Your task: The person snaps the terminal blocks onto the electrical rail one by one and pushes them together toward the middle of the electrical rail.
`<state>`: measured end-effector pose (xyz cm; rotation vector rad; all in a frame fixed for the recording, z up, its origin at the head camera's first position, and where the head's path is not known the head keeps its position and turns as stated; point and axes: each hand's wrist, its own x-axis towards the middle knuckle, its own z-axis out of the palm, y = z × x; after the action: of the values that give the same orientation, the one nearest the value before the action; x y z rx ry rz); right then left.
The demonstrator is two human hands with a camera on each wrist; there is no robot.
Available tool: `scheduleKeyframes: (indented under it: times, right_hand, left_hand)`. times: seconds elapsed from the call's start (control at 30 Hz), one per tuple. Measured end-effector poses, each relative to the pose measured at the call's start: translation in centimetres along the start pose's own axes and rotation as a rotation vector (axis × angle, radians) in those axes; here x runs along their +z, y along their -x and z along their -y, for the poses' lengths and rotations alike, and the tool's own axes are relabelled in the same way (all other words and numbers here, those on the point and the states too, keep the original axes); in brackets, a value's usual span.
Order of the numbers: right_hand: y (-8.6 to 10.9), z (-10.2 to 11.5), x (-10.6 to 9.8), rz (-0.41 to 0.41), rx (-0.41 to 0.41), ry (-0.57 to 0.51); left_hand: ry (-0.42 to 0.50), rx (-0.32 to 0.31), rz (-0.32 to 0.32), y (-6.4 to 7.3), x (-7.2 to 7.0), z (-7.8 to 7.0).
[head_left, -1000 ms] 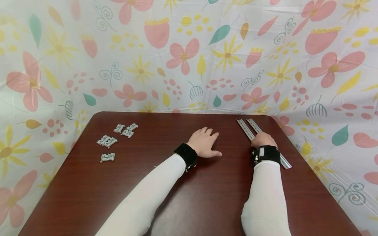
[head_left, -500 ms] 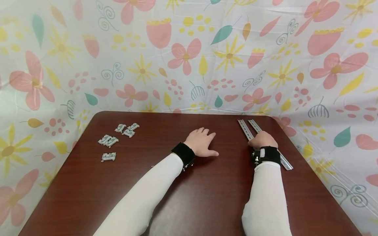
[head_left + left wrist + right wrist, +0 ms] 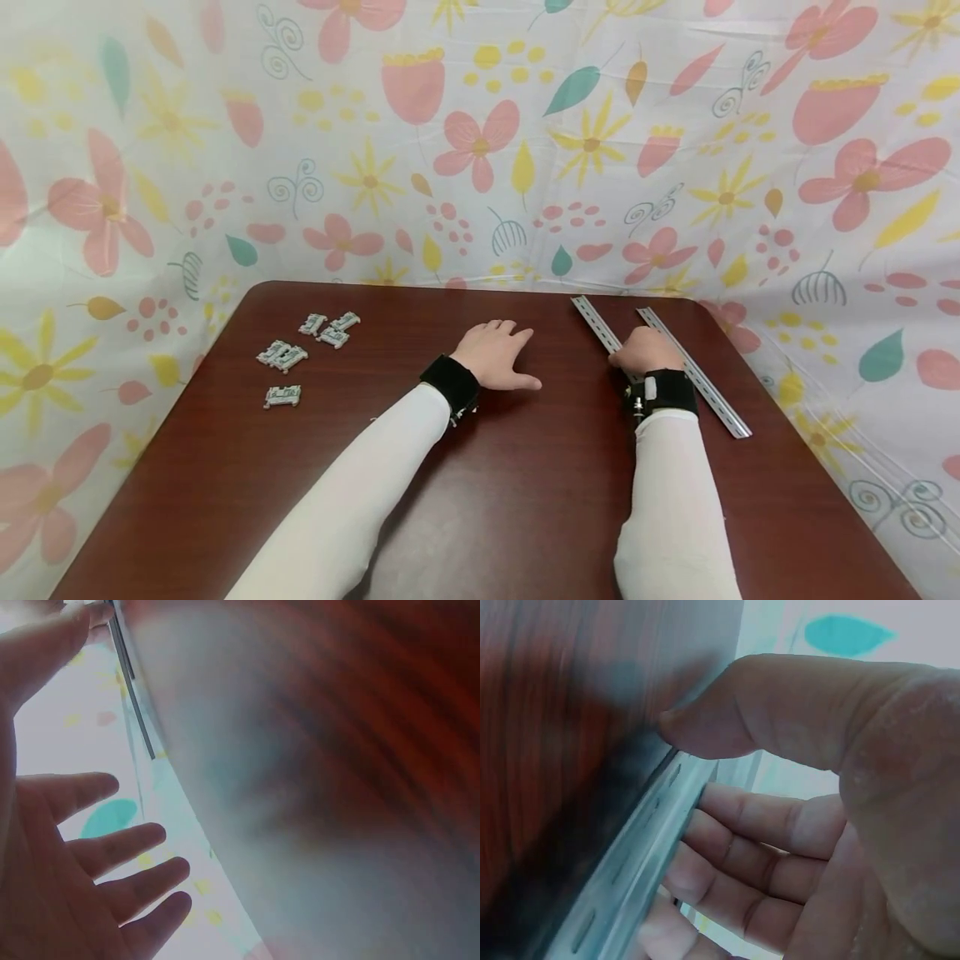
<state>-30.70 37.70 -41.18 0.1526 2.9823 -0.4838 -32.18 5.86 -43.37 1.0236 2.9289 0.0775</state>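
Note:
My right hand (image 3: 648, 350) grips a slotted metal DIN rail (image 3: 596, 323) by its edges. In the right wrist view the thumb is on one side of the rail (image 3: 637, 862) and the curled fingers are on the other. A second metal rail (image 3: 708, 387) lies on the table just right of that hand. My left hand (image 3: 491, 354) hovers or rests near the table's middle with spread fingers and holds nothing. The left wrist view shows its straight fingers (image 3: 124, 851) apart from any object.
Several small grey terminal blocks lie at the far left of the brown table (image 3: 480, 500), among them a single block (image 3: 282, 396), a touching pair (image 3: 282, 356) and a loose cluster (image 3: 332, 336). A flower-patterned cloth (image 3: 480, 167) hangs behind the table.
My right hand has moved the gripped rail leftward, away from the second rail, widening the gap between them. The left hand has drifted slightly left. The view has shifted a little.

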Motion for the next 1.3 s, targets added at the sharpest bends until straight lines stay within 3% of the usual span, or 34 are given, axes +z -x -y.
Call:
scheduleKeyframes:
  times: [0.33, 0.7, 1.03, 1.3]
  right_hand:
    - [-1.3, 3.2, 1.8, -0.019, -0.063, -0.019]
    - [-1.2, 8.6, 3.3, 0.009, -0.159, 0.001]
    - [-0.2, 12.7, 4.4, -0.03, -0.299, 0.086]
    - [0.7, 15.5, 5.6, -0.027, -0.369, 0.127]
  left_hand:
    - [0.072, -0.059, -0.029, 1.4, -0.4, 3.4]
    - [0.081, -0.104, -0.1, 2.6, -0.2, 6.8]
    - [0.109, -0.111, -0.12, 3.5, -0.2, 8.3]
    - [0.077, -0.079, -0.145, 4.8, -0.4, 8.8]
